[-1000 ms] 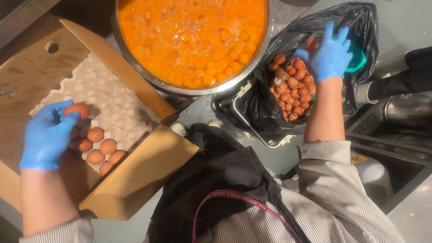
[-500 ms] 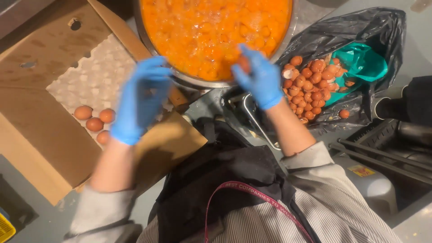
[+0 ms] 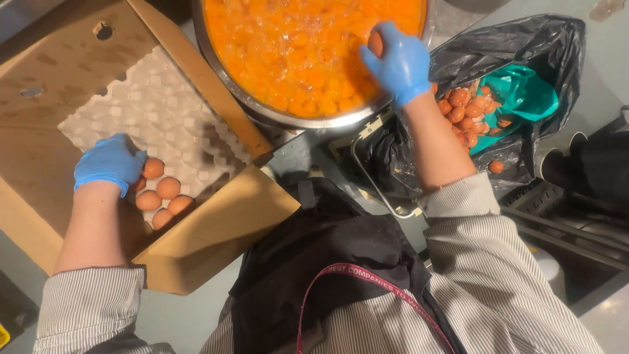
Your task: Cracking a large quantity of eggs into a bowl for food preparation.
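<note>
Eggs (image 3: 160, 196) lying lower left in a cardboard box (image 3: 216, 242), being closed on by left hand (image 3: 108, 164). Right hand (image 3: 396, 62) clamping an eggshell (image 3: 375, 42) over the steel bowl (image 3: 262, 111), upper centre. Likely mid-cracking; next, discarding toward the black bag (image 3: 524, 46).

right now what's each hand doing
Left hand: curled on the eggs in the box; grip cannot be told.
Right hand: shut on an egg over the bowl.
</note>
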